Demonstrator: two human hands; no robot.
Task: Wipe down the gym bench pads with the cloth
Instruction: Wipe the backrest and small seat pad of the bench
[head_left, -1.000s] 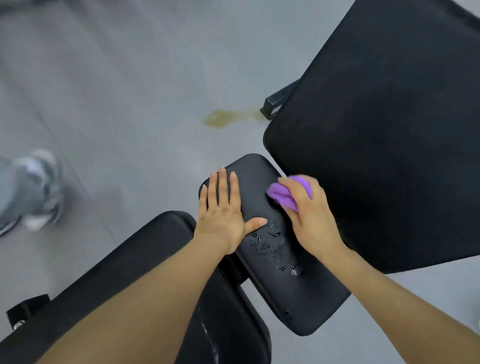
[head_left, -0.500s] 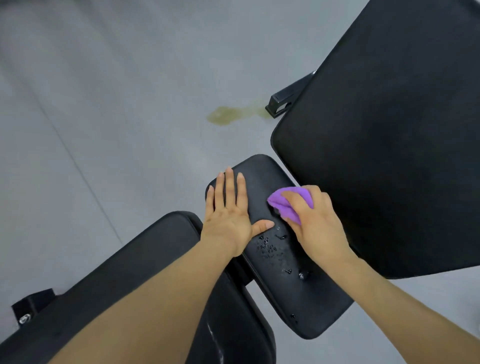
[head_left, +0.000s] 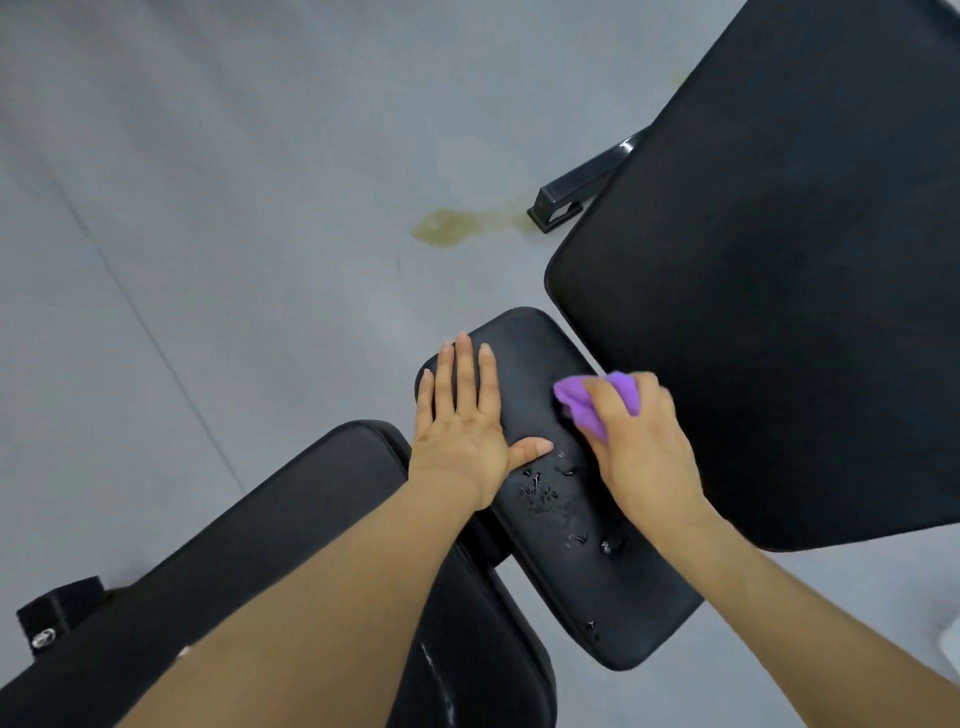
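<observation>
A small black bench pad (head_left: 524, 364) lies in the middle, with water droplets (head_left: 540, 491) on its surface. My left hand (head_left: 462, 431) rests flat on the pad's left side, fingers straight. My right hand (head_left: 644, 447) grips a bunched purple cloth (head_left: 582, 405) and presses it on the pad's right edge. A large black back pad (head_left: 779, 260) rises at the right. A long black seat pad (head_left: 260, 545) runs to the lower left, partly hidden by my left forearm.
Grey floor spreads over the left and top, with a yellowish stain (head_left: 447, 226) near a black frame foot (head_left: 561, 202). Another black frame bracket with a bolt (head_left: 52, 613) sits at the lower left.
The view has shifted slightly. My right hand with the cloth has moved a little toward the pad's right edge. My left hand stays flat on the pad.
</observation>
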